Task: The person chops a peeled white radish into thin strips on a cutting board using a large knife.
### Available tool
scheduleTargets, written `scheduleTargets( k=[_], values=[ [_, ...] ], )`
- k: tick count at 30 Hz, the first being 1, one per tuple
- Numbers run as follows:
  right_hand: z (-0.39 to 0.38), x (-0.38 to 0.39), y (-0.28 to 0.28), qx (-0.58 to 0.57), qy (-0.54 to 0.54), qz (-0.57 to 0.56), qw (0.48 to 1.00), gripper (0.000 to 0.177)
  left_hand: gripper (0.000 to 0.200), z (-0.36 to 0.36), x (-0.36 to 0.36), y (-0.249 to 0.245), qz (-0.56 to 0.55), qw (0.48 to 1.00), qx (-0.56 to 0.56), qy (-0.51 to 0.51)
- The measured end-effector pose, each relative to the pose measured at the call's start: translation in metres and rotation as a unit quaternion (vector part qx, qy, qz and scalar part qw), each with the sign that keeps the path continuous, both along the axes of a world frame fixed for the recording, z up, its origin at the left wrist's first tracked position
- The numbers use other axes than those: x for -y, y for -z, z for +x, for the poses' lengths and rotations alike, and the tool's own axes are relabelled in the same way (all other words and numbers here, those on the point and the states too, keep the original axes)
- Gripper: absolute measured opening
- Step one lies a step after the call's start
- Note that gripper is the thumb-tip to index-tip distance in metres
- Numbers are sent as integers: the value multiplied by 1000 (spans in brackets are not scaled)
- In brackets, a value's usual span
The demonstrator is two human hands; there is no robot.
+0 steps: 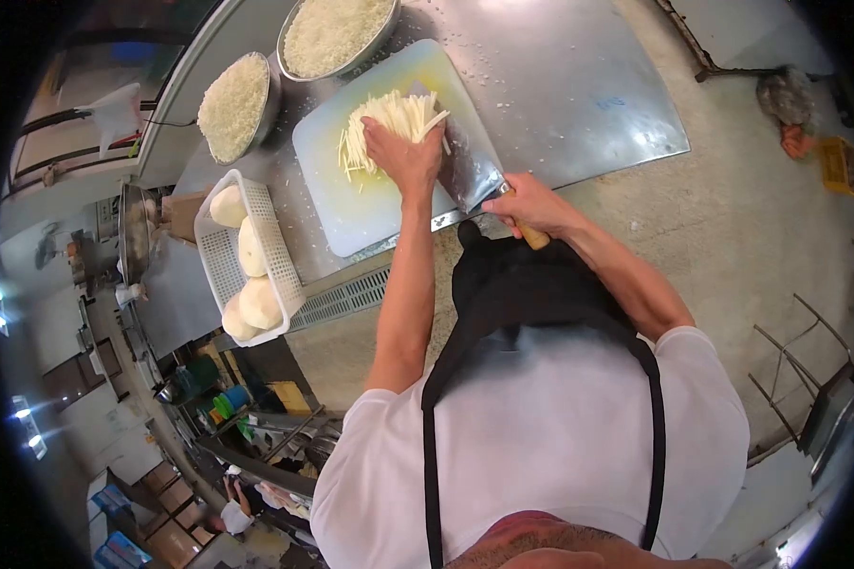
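1. The board (pixel 337 213) lies on the metal counter (pixel 588 104), with a pile of pale strips (pixel 380 119) on its middle.
2. The left hand (pixel 406 159) rests on top of that pile, over the board; its fingertips are sunk among the strips, so one cannot tell whether it grips any.
3. The right hand (pixel 533 204) is wrapped around the handle of the knife (pixel 470 173), just off the board's near right corner.
4. The blade reaches back over the board's right part, just beside the strips and the left hand.
5. To the board's left stands a white basket (pixel 216 256) with peeled vegetables (pixel 259 303) in it.
6. Two bowls heaped with white bits stand by the board: one (pixel 268 109) off its far left corner, the other (pixel 381 40) just beyond its far edge.
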State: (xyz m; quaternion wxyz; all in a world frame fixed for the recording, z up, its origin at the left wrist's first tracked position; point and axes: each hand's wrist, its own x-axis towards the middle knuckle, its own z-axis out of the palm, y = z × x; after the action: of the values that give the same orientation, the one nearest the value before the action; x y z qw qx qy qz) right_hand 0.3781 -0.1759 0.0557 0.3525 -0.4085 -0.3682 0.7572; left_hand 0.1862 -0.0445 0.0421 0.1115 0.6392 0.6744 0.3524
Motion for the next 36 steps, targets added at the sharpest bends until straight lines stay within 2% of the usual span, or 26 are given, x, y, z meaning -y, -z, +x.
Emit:
scheduleTargets(
  k=[2,3,4,7,9,10,12,13,15,16,18,19,21,22,24,25,27,30,31,32,34,36],
  values=[
    [-5,8,-21,23,-18,-24,999,23,109,-14,10,-18,79,997,-14,20],
    [-11,11,-18,6,-37,-13,999,27,98,-25,16,-24,90,995,26,35],
    [-18,11,-15,18,-54,18,998,28,96,-38,19,-24,87,995,44,25],
    [-25,18,-23,29,-62,6,998,30,98,-85,11,21,72,997,36,-15],
    [-9,32,-32,84,-68,6,994,33,117,-102,3,37,8,997,8,-78],
    [2,36,-32,85,-66,6,994,33,117,-96,-4,29,8,997,8,-76],
    [17,50,-34,125,-17,-33,991,37,126,-86,-1,18,-70,994,26,-79],
    [17,48,-39,126,-22,-35,991,37,126,-83,1,22,-73,993,26,-84],
    [17,42,-48,210,35,-21,977,36,138,-75,3,27,-81,986,-62,-129],
    [12,36,-45,212,33,-22,976,36,138,-71,6,19,-83,986,-60,-130],
    [-9,22,-34,297,93,81,947,40,148,-67,8,4,-172,979,-43,-100],
    [-24,18,-24,298,93,82,946,40,148,-76,8,8,-171,979,-42,-100],
    [-63,11,-5,269,142,157,940,46,151,-100,3,17,-221,975,6,-1],
    [-81,9,-3,270,147,156,939,46,151,-114,1,22,-221,975,5,5],
    [-116,6,-4,274,131,100,948,51,142,-135,-4,21,-183,969,149,73],
    [-128,0,-5,279,137,99,945,51,142,-139,-13,15,-183,968,152,81],
    [-152,-6,-7,256,191,147,936,50,130,-147,-27,4,-200,963,179,-33],
    [-179,-27,-13,295,162,102,936,50,120,-146,-51,21,-197,962,189,-3],
    [-184,-37,-12,301,166,102,934,50,119,-140,-50,12,-221,967,124,13],
    [-189,-45,-10,312,133,113,934,52,119,-136,-52,6,-224,966,127,19],
    [-198,-53,-13,329,105,117,931,54,119,-132,-56,5,-199,977,49,61],
    [-214,-58,-15,323,80,94,938,51,116,-134,-57,4,-190,977,61,75]
  ],
)
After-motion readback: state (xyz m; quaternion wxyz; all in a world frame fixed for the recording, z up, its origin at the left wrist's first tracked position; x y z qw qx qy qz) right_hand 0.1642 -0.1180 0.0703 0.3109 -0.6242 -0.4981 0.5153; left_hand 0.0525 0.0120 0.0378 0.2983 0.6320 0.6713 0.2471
